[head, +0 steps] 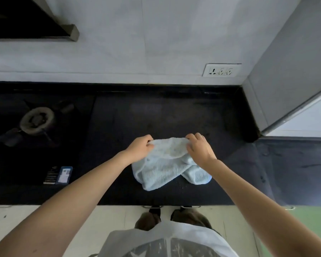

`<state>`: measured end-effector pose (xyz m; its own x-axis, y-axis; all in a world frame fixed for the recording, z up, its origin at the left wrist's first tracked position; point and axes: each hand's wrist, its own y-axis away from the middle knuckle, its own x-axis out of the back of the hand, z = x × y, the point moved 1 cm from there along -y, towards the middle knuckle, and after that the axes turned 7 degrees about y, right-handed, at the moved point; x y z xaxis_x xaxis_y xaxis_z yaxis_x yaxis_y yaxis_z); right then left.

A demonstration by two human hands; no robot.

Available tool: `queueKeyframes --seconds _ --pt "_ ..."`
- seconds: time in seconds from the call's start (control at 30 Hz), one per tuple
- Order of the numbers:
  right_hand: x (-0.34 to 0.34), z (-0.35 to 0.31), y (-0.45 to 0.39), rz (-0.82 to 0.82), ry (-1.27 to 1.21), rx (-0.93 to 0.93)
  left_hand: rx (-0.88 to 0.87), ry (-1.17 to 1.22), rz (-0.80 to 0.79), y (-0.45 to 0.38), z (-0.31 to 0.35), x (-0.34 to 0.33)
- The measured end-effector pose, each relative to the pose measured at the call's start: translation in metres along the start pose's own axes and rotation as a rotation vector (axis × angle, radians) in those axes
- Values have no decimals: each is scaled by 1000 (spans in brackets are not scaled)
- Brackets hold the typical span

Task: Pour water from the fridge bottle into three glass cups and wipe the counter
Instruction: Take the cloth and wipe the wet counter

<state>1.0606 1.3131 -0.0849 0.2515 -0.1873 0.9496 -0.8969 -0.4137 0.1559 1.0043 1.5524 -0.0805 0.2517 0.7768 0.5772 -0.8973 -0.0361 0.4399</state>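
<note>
A light blue cloth (pixel 165 164) lies bunched on the black counter (pixel 156 115), near its front edge. My left hand (pixel 140 148) pinches the cloth's far left corner. My right hand (pixel 199 147) pinches the far right corner. Both hands lift that far edge a little, while the near part of the cloth rests on the counter. No bottle and no glass cups are in view.
A gas burner (pixel 36 120) sits on the stove at the left. A small blue packet (pixel 64 175) lies near the stove's front. A grey fridge side (pixel 285 80) stands at the right, with a wall socket (pixel 221 70) behind the counter.
</note>
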Motion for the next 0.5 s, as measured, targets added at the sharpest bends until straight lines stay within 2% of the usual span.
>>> queueKeyframes --seconds 0.07,0.13,0.2,0.3,0.4,0.5 --pt "-13 -4 1 49 136 95 -44 -195 59 -3 -6 -15" --pt "-25 -7 2 36 200 249 -188 -433 141 -5 -9 -32" --pt "-39 -8 4 -5 233 353 -307 -576 111 -4 -11 -51" --pt "-64 -6 8 -94 218 339 -322 -764 18 -3 -25 -81" --pt "-85 0 9 -126 208 300 -306 -758 55 -1 -37 -99" --pt "-92 3 1 -94 193 303 -380 -663 129 -12 -39 -101"
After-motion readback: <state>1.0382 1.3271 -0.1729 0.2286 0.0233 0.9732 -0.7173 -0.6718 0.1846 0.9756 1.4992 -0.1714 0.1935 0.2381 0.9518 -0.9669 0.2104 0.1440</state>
